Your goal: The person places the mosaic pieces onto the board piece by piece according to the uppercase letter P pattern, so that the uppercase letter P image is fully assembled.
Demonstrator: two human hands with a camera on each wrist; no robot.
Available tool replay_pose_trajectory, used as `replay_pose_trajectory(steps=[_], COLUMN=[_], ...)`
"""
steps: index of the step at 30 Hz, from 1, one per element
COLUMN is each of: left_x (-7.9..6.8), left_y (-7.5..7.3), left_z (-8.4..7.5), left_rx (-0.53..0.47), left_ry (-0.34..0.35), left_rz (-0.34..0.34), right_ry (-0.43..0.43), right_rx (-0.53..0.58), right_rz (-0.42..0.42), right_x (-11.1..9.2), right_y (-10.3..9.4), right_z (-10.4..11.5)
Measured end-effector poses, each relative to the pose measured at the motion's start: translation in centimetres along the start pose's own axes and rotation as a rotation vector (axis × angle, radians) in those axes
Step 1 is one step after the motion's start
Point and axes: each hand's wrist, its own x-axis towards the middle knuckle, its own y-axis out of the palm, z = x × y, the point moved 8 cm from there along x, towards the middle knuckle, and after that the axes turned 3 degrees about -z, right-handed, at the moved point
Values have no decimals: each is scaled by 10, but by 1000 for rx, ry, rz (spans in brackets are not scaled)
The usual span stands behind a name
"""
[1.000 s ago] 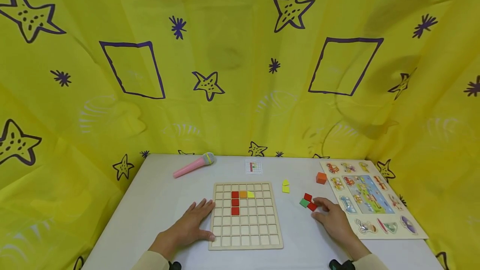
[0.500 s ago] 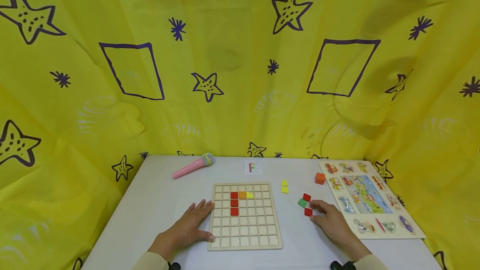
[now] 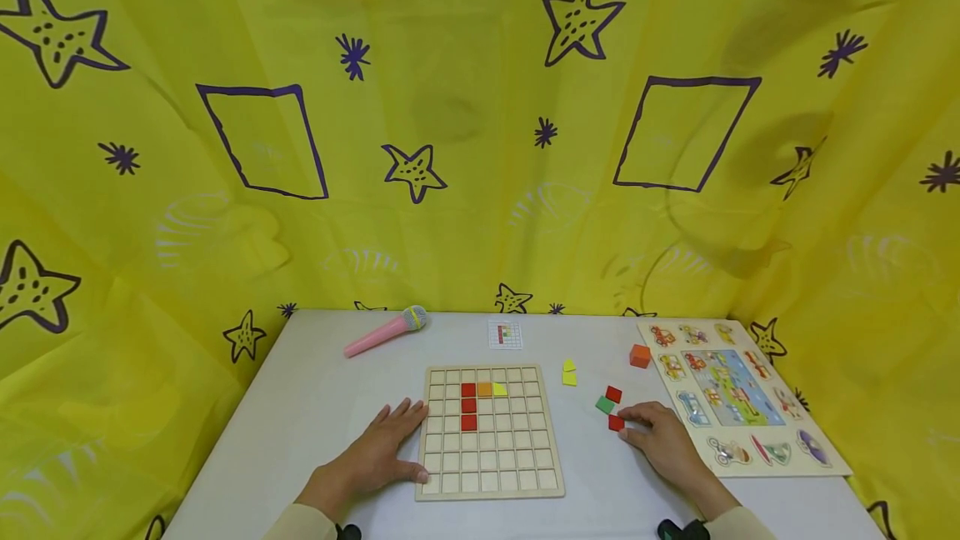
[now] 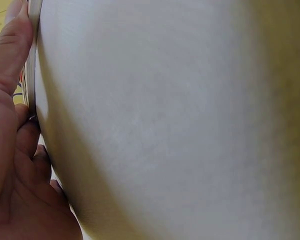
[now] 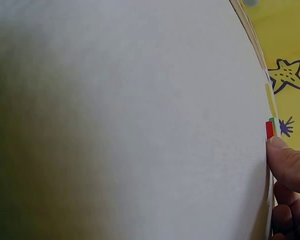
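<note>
My left hand, fingers spread, rests against the left edge of a wooden grid board; the left wrist view also shows this hand at the board's edge. Set in the board are several red tiles in a column, an orange tile and a yellow piece. To the right of the board, my right hand pinches a loose red tile between thumb and fingertips on the table. Close by lie a green tile and another red tile.
Two yellow pieces lie beside the board's upper right. Behind it are a small pattern card and a pink toy microphone. An orange cube and a picture puzzle board are at the right. A yellow curtain surrounds the table.
The red tile at my right hand has moved slightly left and towards me, away from the green tile's right corner. My left hand stays in place.
</note>
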Motion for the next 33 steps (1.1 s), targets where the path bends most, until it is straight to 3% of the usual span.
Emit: replay_pose_trajectory(steps=[8,18,33], left_x=[-1,-2,-2], left_y=[-1,-2,-2], left_z=[-1,-2,-4], left_rx=[-13,-8,-19], left_ry=[-4,-10,-11], left_rz=[-2,-3,3], right_ry=[4,14,64], right_rx=[54,171,368], right_rz=[4,-67,-90], right_x=[-1,-2,3], right_y=[-1,-8,8], right_z=[2,1,15])
